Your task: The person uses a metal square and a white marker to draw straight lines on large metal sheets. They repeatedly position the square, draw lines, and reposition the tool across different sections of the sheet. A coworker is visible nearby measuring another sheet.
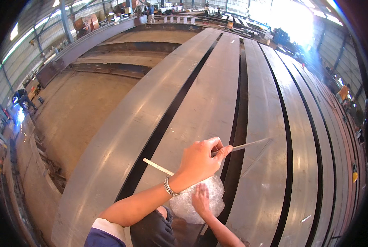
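Observation:
My left hand (204, 158), with a chain bracelet (170, 186) at its wrist, is closed in a pinch on a thin straight rod (250, 144). The rod points right, over a steel plate, and its far tip is at or close to the surface. Below that wrist, a crumpled clear plastic bundle (184, 208) sits near my knee. The fingers of my right hand (200, 199) press into it, their tips partly lost in the folds. A narrow pale strip (157, 166) sticks out left from beneath my left forearm; its other end is hidden.
Long steel plates (208, 94) run away from me, with dark gaps (171, 119) between them. A small light stick (306, 218) lies on a plate at right. Steel beams (109, 68) cross at far left. A person (25, 100) works beside a bright welding flash; another (343, 94) is at right.

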Action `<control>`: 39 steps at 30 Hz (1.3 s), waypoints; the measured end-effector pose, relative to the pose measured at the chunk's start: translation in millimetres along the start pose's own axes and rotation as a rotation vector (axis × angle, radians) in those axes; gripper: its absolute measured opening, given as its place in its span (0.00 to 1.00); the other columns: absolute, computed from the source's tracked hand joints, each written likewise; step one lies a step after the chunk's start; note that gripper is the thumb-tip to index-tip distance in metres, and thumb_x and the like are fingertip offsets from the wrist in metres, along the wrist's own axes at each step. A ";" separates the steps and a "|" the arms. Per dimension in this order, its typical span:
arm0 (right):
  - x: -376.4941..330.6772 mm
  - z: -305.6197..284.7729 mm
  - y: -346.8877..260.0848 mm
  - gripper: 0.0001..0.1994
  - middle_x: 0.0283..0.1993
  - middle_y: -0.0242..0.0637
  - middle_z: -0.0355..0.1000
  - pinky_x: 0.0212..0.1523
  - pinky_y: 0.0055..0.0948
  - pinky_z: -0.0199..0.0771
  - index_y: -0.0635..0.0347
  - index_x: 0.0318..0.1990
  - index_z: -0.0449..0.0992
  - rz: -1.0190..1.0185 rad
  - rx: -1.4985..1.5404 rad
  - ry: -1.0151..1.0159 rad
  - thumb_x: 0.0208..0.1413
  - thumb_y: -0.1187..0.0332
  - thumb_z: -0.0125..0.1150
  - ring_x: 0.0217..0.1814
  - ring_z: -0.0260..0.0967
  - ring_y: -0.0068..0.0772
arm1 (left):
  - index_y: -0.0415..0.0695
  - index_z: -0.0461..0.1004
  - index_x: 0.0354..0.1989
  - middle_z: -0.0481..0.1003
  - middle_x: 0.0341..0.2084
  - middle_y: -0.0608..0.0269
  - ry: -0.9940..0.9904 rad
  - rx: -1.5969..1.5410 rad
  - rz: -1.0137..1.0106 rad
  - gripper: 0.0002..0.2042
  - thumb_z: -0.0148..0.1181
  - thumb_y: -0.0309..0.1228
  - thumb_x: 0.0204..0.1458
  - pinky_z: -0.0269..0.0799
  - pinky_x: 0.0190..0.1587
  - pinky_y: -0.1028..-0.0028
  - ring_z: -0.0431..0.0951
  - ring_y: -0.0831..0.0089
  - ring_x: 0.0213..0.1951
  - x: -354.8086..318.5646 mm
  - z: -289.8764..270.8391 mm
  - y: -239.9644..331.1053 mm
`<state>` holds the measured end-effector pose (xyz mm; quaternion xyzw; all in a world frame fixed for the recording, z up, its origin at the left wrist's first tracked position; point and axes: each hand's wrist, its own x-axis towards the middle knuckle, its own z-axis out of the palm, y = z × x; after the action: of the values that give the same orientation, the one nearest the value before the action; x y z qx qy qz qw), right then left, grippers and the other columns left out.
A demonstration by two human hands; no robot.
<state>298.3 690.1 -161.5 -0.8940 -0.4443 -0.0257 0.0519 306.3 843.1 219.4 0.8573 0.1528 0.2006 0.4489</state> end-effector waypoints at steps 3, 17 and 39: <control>2.5 3.2 13.7 0.28 0.69 0.55 0.62 0.73 0.53 0.48 0.72 0.64 0.65 0.003 0.099 0.069 0.62 0.59 0.51 0.75 0.53 0.55 | 0.39 0.76 0.28 0.73 0.15 0.60 0.010 0.020 -0.001 0.20 0.62 0.47 0.59 0.64 0.25 0.69 0.70 0.71 0.18 -2.0 -2.2 0.7; 14.2 10.3 31.4 0.27 0.65 0.56 0.65 0.71 0.50 0.54 0.73 0.61 0.68 0.080 0.109 0.145 0.63 0.57 0.51 0.72 0.58 0.55 | 0.40 0.77 0.29 0.75 0.16 0.60 0.001 0.039 0.014 0.18 0.62 0.45 0.59 0.68 0.26 0.70 0.75 0.71 0.20 -6.1 -0.1 5.7; 3.9 11.2 8.3 0.29 0.68 0.59 0.62 0.74 0.46 0.52 0.73 0.64 0.64 0.135 0.139 0.103 0.61 0.59 0.54 0.73 0.56 0.55 | 0.40 0.77 0.28 0.73 0.14 0.62 0.040 0.004 0.051 0.18 0.62 0.45 0.58 0.64 0.23 0.69 0.71 0.73 0.17 -5.4 2.6 3.5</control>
<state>307.3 689.5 -172.8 -0.9136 -0.3805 -0.0373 0.1382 303.1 837.0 219.8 0.8577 0.1402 0.2287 0.4386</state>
